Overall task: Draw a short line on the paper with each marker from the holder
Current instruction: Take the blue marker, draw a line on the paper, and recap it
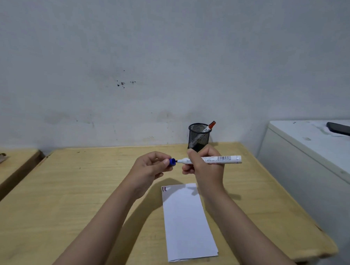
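My right hand (205, 168) grips a white marker (219, 159) held level above the table, its dark tip pointing left. My left hand (151, 167) pinches the blue cap (172, 161) just off that tip, a small gap between them. Below my hands lies a folded white paper (185, 224) with short red and dark lines (164, 189) at its top left corner. A black mesh holder (199, 136) stands at the table's back edge by the wall, with a red-capped marker (209, 127) leaning in it.
The wooden table (86, 188) ends at the wall behind and at a white cabinet (310, 159) on the right, where a dark phone (345, 130) lies. A second wooden surface (8, 164) sits at the left.
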Demonstrator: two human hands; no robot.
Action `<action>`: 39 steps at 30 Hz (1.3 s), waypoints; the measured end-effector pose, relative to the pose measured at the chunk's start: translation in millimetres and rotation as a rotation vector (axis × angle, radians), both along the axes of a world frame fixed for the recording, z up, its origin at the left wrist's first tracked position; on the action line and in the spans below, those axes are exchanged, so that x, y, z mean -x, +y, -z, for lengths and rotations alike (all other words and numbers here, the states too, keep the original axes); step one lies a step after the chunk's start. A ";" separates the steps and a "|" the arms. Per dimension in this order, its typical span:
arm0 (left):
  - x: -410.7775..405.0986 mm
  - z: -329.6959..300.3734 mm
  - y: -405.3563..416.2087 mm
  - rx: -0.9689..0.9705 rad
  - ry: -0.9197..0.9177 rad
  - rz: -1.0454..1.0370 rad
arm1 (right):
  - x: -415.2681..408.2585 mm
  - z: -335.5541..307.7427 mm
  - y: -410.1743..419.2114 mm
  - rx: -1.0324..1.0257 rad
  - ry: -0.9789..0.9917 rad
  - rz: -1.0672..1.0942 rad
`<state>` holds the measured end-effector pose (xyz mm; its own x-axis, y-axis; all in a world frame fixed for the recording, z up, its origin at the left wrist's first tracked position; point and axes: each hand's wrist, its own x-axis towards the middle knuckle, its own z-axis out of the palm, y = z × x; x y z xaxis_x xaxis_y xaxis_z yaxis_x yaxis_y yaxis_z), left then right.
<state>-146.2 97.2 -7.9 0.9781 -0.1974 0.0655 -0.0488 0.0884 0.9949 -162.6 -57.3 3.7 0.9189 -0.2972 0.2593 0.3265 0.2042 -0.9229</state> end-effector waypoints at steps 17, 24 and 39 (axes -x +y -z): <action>49.9 -35.2 -12.2 0.149 -0.201 -0.004 | 39.3 -29.9 6.3 0.021 -0.164 0.002; 47.0 -30.4 -8.0 0.079 -0.179 -0.118 | 34.0 -22.5 11.7 -0.046 0.053 -0.099; -6.1 -33.1 -20.9 -0.110 -0.312 -0.440 | -2.0 -14.7 -28.4 0.163 0.252 0.196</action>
<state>-140.1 76.4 25.1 0.9072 0.2042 0.3678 -0.3519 -0.1108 0.9295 -160.6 -85.7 18.4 0.8897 -0.4476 0.0901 0.1025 0.0035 -0.9947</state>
